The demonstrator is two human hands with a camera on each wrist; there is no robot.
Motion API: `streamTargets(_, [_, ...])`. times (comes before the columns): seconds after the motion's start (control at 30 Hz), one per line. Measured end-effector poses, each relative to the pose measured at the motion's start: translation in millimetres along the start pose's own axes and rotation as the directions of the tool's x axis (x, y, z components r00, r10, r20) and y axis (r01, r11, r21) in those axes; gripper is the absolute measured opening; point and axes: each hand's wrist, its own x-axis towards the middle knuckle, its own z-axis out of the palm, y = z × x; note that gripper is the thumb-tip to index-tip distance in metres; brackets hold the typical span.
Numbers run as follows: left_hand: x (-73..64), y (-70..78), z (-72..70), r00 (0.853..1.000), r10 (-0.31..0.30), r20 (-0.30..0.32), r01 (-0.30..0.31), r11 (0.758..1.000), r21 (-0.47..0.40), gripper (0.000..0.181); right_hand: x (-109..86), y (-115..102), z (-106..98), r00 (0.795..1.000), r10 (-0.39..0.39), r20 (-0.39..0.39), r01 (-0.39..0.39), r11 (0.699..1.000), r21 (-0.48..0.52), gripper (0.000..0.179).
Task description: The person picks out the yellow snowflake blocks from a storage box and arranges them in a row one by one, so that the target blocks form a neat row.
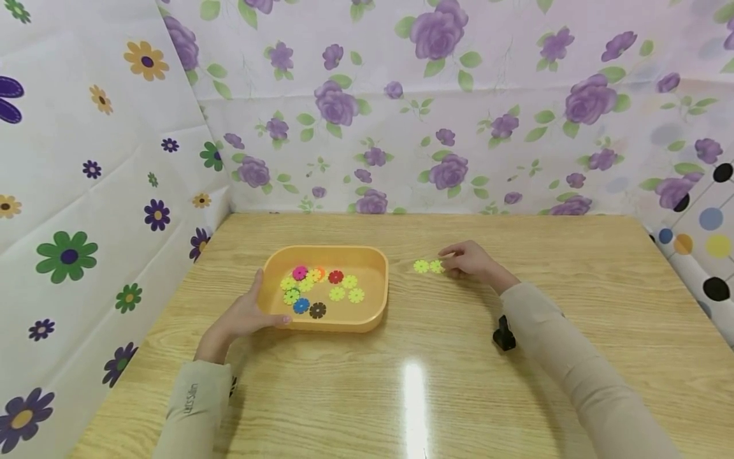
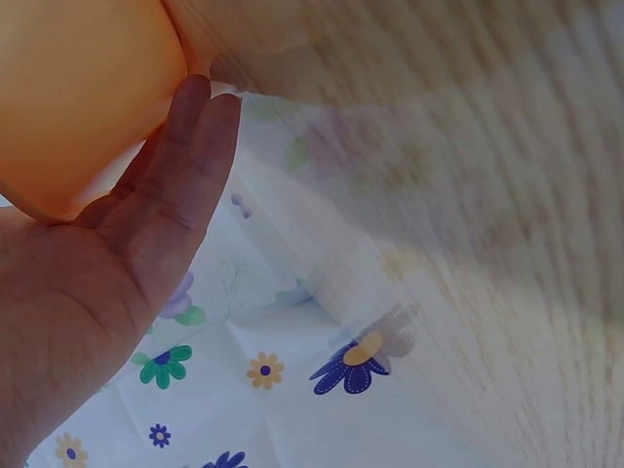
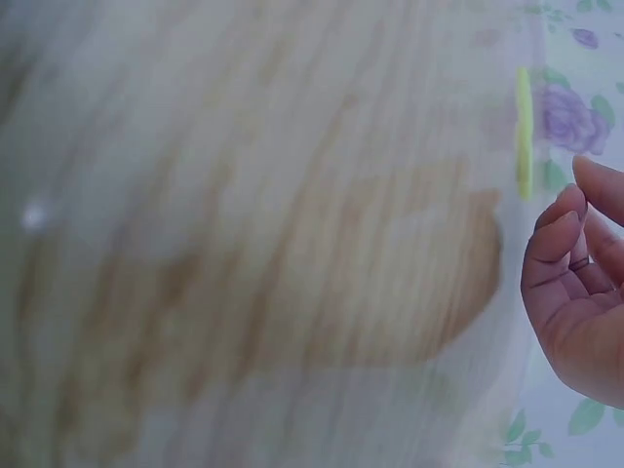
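Observation:
My left hand (image 1: 243, 315) grips the left end of an orange plastic tray (image 1: 344, 323). Its thumb lies over the near rim; in the left wrist view the fingers (image 2: 200, 127) press along the outer wall. At the right of the tray, two yellow-green notched discs (image 1: 421, 266) lie side by side on the table. My right hand (image 1: 471, 261) is bent over the right-hand disc and partly covers it. In the right wrist view that hand (image 3: 585, 312) has loosely curled fingers, with nothing visible between them, beside a yellow strip (image 3: 524, 136), seen edge-on.
Several notched discs lie in the tray, mostly yellow-green, with a red one (image 1: 335, 276), a blue one (image 1: 301, 306) and a dark brown one (image 1: 318, 310). A small black object (image 1: 504, 335) is by the right sleeve. Flowered sheets (image 1: 373, 115) hang behind the wooden table (image 1: 344, 395).

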Motion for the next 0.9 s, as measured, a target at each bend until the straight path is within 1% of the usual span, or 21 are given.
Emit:
streamTargets(0.2, [-0.1, -0.6, 1.8, 1.000, -0.010, 0.003, 0.010, 1.000, 0.001, 0.126, -4.6, -10, 1, 1.000, -0.019, -0.011, 0.019, 1.000, -0.003, 0.039])
streamTargets(0.6, [0.1, -0.8, 1.0, 1.000, -0.001, 0.004, 0.001, 1.000, 0.003, 0.125, -8.4, -32, 7, 0.998, -0.064, -0.019, 0.064, 0.998, -0.025, 0.039])
streamTargets(0.77, [0.6, -1.4, 0.1, 1.000, 0.003, 0.005, -0.003, 1.000, 0.006, 0.125, -7.5, -40, 12, 0.997, -0.072, -0.007, 0.072, 0.997, 0.003, 0.040])
streamTargets(0.9, [0.4, -0.9, -0.3, 1.000, 0.001, 0.008, -0.001, 1.000, 0.002, 0.124, -8.5, -48, 21, 0.996, -0.088, -0.001, 0.088, 0.996, 0.025, 0.038])
